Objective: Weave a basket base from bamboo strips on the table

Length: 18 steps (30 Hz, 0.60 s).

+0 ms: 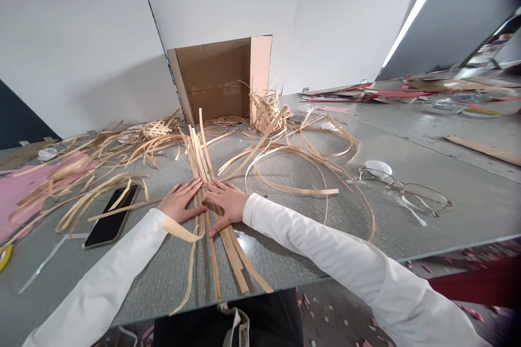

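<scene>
Strips: pale flat bundle [238,268], mid-table beneath both hands, ends fanned toward me.
Left hand [179,203]: I see it palm down, fingers extended, resting on the bundle's left side.
Right hand [228,203]: spread wide, thumb apart, laid across the bundle; whether either hand pinches a strip, I cannot tell.
Front edge: strip ends reach the rim of the table [293,272].
Left margin: phone [103,230] near my left forearm, one strip across it.
Right margin: grey surface between curled strips [321,192] and eyeglasses [401,187].
Far limit: cardboard box [261,59], opening toward me.
</scene>
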Each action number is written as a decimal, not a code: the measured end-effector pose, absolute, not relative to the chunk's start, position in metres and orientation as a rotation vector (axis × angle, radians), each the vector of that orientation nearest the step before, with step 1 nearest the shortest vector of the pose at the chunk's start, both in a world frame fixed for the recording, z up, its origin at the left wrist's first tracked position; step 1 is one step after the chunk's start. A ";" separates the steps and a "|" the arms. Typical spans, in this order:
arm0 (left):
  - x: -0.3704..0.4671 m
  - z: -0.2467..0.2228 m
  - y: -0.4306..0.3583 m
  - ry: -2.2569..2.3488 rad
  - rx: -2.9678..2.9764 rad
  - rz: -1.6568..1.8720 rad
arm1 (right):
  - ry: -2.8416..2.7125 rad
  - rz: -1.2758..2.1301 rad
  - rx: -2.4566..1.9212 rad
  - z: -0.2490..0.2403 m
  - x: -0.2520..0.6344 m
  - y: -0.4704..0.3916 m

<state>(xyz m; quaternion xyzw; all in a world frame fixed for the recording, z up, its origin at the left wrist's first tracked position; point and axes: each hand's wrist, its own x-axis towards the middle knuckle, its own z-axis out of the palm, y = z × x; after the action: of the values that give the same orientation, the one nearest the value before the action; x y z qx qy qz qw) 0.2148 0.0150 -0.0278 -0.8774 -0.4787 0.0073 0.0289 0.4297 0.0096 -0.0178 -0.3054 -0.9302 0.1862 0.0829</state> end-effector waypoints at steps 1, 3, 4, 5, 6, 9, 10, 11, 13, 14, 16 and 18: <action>0.215 -0.028 0.015 -1.477 -2.707 0.017 | -2.773 0.556 -0.912 -0.018 0.430 0.010; 0.214 -0.029 0.016 -1.475 -2.709 0.004 | -2.763 0.563 -0.918 -0.019 0.430 0.010; 0.214 -0.030 0.016 -1.474 -2.709 -0.004 | -2.755 0.570 -0.929 -0.019 0.430 0.011; 0.214 -0.031 0.016 -1.473 -2.710 -0.013 | -2.751 0.580 -0.942 -0.020 0.429 0.011; 0.213 -0.031 0.016 -1.471 -2.712 -0.022 | -2.750 0.587 -0.955 -0.020 0.429 0.011; 0.212 -0.033 0.017 -1.472 -2.717 -0.034 | -2.760 0.570 -0.977 -0.021 0.428 0.012; 0.212 -0.033 0.017 -1.472 -2.720 -0.033 | -2.768 0.559 -0.977 -0.022 0.428 0.013; 0.211 -0.034 0.018 -1.475 -2.721 -0.029 | -2.777 0.553 -0.977 -0.022 0.428 0.014; 0.211 -0.034 0.018 -1.482 -2.719 -0.019 | -2.791 0.553 -0.978 -0.023 0.429 0.016; 0.211 -0.034 0.018 -1.483 -2.719 -0.015 | -2.799 0.554 -0.975 -0.023 0.429 0.017; 0.211 -0.034 0.018 -1.481 -2.720 -0.012 | -2.808 0.545 -0.972 -0.024 0.430 0.019; 0.211 -0.034 0.018 -1.480 -2.723 -0.020 | -2.811 0.528 -0.964 -0.023 0.431 0.020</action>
<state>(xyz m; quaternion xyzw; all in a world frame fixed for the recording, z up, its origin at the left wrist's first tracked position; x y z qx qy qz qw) 0.2114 0.0180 -0.0340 -0.8784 -0.4774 -0.0066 0.0214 0.4308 0.0198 -0.0234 -0.3187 -0.9296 0.1747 0.0617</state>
